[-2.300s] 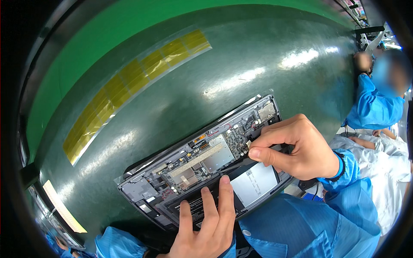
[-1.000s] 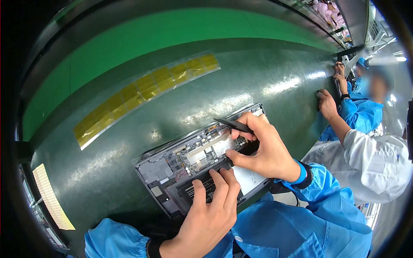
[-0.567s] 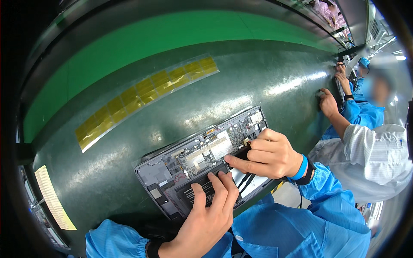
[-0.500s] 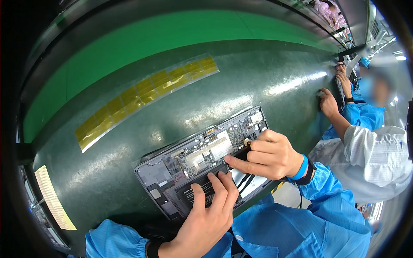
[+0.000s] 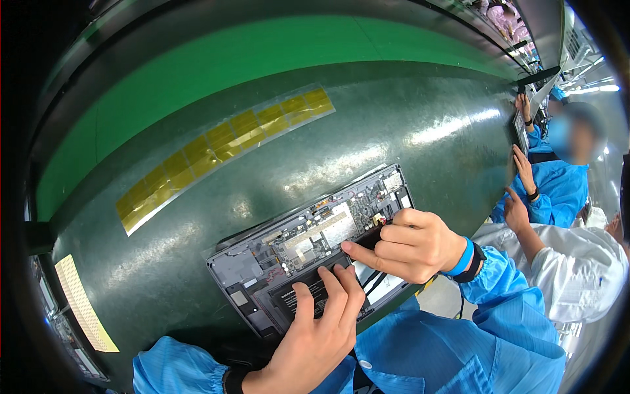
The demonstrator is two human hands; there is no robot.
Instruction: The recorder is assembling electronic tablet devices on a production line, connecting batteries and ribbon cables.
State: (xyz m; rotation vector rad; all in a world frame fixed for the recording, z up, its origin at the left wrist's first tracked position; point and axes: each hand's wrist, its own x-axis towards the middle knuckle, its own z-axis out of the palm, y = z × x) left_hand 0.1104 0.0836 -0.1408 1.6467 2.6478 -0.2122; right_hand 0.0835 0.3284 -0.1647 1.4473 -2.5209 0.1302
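An opened laptop base (image 5: 236, 261) lies tilted on the bench in front of me, its circuit board (image 5: 321, 236) exposed. My left hand (image 5: 321, 318) lies spread over a flat black battery (image 5: 289, 299), fingertips pressing on its upper edge. Curled fingers of my right hand (image 5: 417, 246) sit over the right part of the base, beside a small connector with red wires (image 5: 378, 219). The right thumb stretches left and touches down at the board's lower edge. Two thin dark prongs (image 5: 375, 281) show below that hand; whether it grips them is hidden.
A strip of yellow film squares (image 5: 223, 141) lies on the green bench (image 5: 426, 98) beyond the laptop. A cream perforated sheet (image 5: 85, 305) is at the left edge. At far right, co-workers in blue and white garments (image 5: 558, 197) have hands along the bench.
My hands have hardly moved on the laptop; the view has shifted slightly. At the right, the co-workers' arms and hands have changed position, with one in blue now more visible.
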